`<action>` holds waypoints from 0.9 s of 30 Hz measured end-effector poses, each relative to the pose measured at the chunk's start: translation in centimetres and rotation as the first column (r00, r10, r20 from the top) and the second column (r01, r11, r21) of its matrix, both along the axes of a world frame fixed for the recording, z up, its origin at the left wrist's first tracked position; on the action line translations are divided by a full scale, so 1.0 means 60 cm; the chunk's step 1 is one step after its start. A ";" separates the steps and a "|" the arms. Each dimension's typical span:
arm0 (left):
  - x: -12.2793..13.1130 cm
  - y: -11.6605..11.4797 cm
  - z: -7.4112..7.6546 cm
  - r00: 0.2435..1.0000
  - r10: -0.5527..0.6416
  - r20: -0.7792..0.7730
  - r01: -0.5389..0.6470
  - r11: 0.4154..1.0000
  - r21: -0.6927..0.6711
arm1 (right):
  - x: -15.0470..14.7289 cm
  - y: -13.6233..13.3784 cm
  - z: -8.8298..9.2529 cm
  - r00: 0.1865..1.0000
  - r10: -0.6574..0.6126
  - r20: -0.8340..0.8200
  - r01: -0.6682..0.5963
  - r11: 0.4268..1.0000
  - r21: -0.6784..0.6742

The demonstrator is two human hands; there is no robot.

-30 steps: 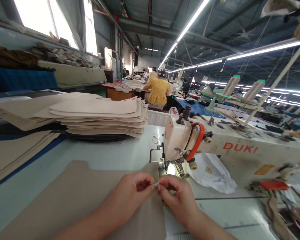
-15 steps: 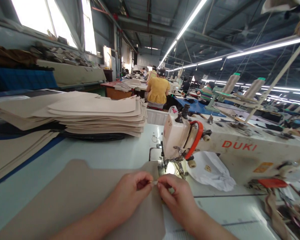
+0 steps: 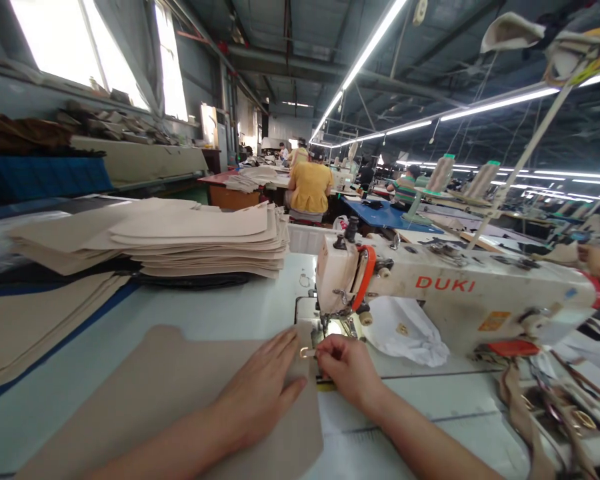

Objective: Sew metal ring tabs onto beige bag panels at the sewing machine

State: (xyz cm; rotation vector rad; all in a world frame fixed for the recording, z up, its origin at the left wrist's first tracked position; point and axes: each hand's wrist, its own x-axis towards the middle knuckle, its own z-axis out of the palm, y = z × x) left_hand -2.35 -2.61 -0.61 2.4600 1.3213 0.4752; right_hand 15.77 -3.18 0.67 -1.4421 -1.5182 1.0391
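A large beige fabric panel (image 3: 180, 393) lies on the pale sewing table, its right end beside the needle area of a white sewing machine (image 3: 335, 273). My left hand (image 3: 263, 387) rests flat on that panel with its fingers stretched out, holding nothing. Just right of it, my right hand (image 3: 347, 367) is closed in a pinch on a small tab with a metal ring (image 3: 304, 353). The ring lies over the panel's right part, close to the presser foot, which is lit by a lamp. My fingertips hide part of the tab.
A thick stack of beige panels (image 3: 205, 240) stands at the back left. A white cloth bag (image 3: 405, 333) lies under the machine arm. Straps and metal rings (image 3: 583, 419) fill a tray at the right. A person in a yellow shirt (image 3: 310, 187) sits ahead.
Both hands were pinching the small piece between them. My left hand has let go and flattened onto the panel; my right hand keeps the tab. The camera view has shifted slightly right.
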 end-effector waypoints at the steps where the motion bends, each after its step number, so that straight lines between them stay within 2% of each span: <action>1: -0.001 -0.004 -0.001 1.000 -0.002 0.010 0.002 1.000 0.003 | -0.001 0.003 0.002 1.000 0.003 -0.018 -0.004 0.999 -0.041; 7: -0.006 -0.019 0.000 0.994 0.027 0.105 -0.021 0.998 -0.062 | -0.010 0.024 0.011 0.998 0.030 -0.054 -0.040 0.980 -0.197; 11: -0.006 -0.028 0.014 0.992 0.050 0.117 -0.034 0.991 -0.132 | -0.018 0.032 0.018 0.999 0.031 -0.041 -0.040 0.969 -0.244; 15: -0.010 -0.029 0.020 0.991 0.047 0.126 -0.031 0.992 -0.122 | -0.020 0.036 0.022 0.999 0.029 -0.028 -0.036 0.958 -0.284; 20: -0.002 -0.005 0.022 0.984 0.000 0.177 -0.008 0.999 0.043 | -0.021 0.041 0.029 0.999 0.045 -0.015 -0.047 0.943 -0.329; 23: 0.012 0.014 0.023 0.981 -0.095 0.172 0.064 0.982 0.176 | -0.021 0.041 0.035 0.999 0.053 -0.012 -0.054 0.939 -0.341; 27: 0.023 0.028 0.017 0.978 -0.170 0.123 0.131 0.952 0.275 | -0.019 0.042 0.037 0.998 0.059 -0.005 -0.056 0.936 -0.347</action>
